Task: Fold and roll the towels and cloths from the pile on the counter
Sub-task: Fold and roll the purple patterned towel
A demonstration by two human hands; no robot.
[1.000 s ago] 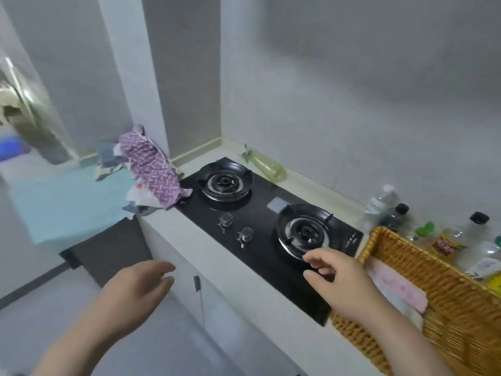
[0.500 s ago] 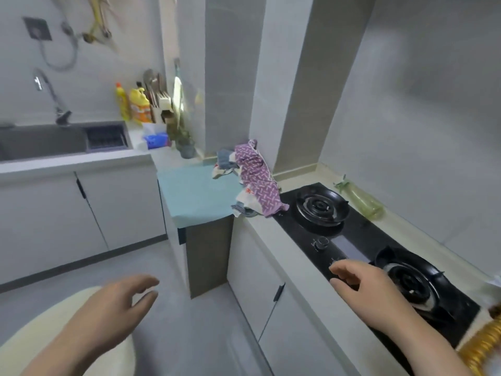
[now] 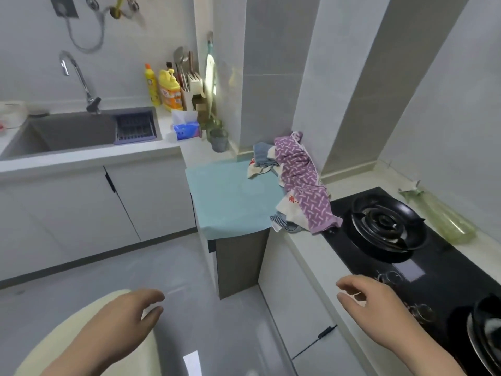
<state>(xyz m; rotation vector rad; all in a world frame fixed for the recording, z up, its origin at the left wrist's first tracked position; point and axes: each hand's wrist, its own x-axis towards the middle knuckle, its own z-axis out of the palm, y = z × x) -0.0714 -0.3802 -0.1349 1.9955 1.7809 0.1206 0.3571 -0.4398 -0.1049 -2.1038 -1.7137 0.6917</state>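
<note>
A pile of cloths (image 3: 294,185) lies in the counter's corner, a purple patterned towel (image 3: 303,183) draped over white, blue and striped pieces. Left of the pile a light blue mat (image 3: 230,202) covers the counter end. My left hand (image 3: 119,324) hovers low over the floor, fingers loosely apart, holding nothing. My right hand (image 3: 379,308) floats above the counter's front edge by the stove knobs, fingers apart and empty. Both hands are well short of the pile.
A black gas stove (image 3: 412,256) with two burners fills the counter on the right; a green bottle (image 3: 444,215) lies behind it. A sink (image 3: 67,131), faucet, detergent bottles (image 3: 168,90) and a tissue pack (image 3: 187,128) stand at the far left. A cream rounded object (image 3: 89,329) is under my left arm.
My view has swung left, from the stove and wicker basket towards the sink and the cloth pile. Both hands stayed empty; the right drew back from the burner to the counter edge.
</note>
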